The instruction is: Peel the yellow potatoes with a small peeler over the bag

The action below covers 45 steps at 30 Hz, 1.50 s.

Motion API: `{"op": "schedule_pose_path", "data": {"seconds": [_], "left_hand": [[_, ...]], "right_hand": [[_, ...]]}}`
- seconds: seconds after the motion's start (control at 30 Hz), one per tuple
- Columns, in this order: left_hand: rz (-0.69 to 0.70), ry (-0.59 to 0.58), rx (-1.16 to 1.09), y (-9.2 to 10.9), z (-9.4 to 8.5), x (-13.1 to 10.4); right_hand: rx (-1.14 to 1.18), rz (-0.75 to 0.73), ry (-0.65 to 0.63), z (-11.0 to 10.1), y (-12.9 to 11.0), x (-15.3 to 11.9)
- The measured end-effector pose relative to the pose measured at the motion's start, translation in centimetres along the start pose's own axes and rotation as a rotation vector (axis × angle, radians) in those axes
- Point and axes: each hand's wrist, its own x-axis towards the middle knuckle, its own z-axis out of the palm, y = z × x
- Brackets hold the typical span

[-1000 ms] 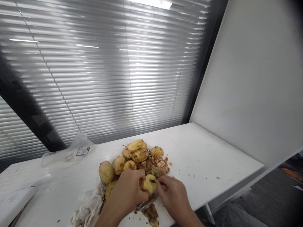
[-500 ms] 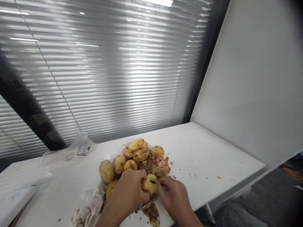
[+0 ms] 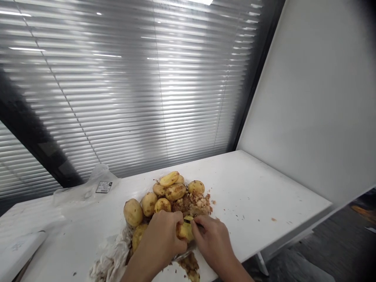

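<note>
Closed around a partly peeled potato (image 3: pixel 185 232) is my left hand (image 3: pixel 166 231); the bare yellow flesh faces right. My right hand (image 3: pixel 212 239) pinches a small dark-bladed tool (image 3: pixel 188 221), which looks like a peeler, and its blade lies against the top of that potato. The tool's handle is hidden inside my fingers. Just beyond my hands, several potatoes (image 3: pixel 175 192) are piled up, some with brown patches of skin. A heap of brownish peelings (image 3: pixel 196 203) sits right of the pile, and more peel scraps (image 3: pixel 190 266) lie below my hands.
A crumpled white cloth or plastic (image 3: pixel 110 256) lies left of my left forearm. At the back left is a clear plastic bag (image 3: pixel 88 186) with a label. A white box-like object (image 3: pixel 20 250) rests at the left edge. The white table (image 3: pixel 264 196) meets blinds and a wall.
My right hand and the blade have moved slightly up and left across the potato. My left hand keeps its hold on the potato, nearly in place.
</note>
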Motion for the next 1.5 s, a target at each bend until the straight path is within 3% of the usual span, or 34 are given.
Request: {"op": "schedule_pose_path", "data": {"seconds": [0.27, 0.37, 0.53, 0.63, 0.8, 0.9, 1.07, 1.17, 1.33, 1.5], "left_hand": [[0.003, 0.011, -0.024, 0.1, -0.1, -0.1], [-0.011, 0.012, -0.036, 0.1, 0.0, -0.1], [-0.010, 0.009, -0.038, 0.2, 0.0, 0.0], [-0.005, 0.005, -0.037, 0.2, 0.0, -0.1], [-0.011, 0.005, -0.038, 0.2, 0.1, 0.0], [-0.013, 0.002, -0.045, 0.0, 0.2, 0.2], [-0.013, 0.002, -0.043, 0.1, 0.0, 0.1], [-0.015, -0.003, -0.070, 0.3, -0.1, 0.0], [-0.018, 0.012, -0.083, 0.3, 0.0, -0.1], [-0.034, -0.012, -0.080, 0.4, -0.1, 0.0]], "right_hand": [[-0.018, 0.032, -0.028, -0.5, 0.5, -0.2], [-0.069, 0.088, 0.021, -0.9, 0.8, -0.2], [-0.008, 0.030, -0.043, -1.4, 1.2, -0.4], [-0.081, 0.071, 0.018, -1.3, 1.6, -0.6], [0.015, -0.004, -0.019, -1.1, 1.5, -0.7], [-0.037, 0.027, 0.061, -1.1, 1.3, -0.7], [0.000, -0.050, 0.001, -1.2, 1.2, -0.9], [-0.068, 0.004, 0.061, -1.1, 1.4, -0.9], [0.027, -0.022, -0.052, -1.3, 1.6, -0.9], [0.026, 0.081, -0.046, -1.4, 2.0, -0.9]]}}
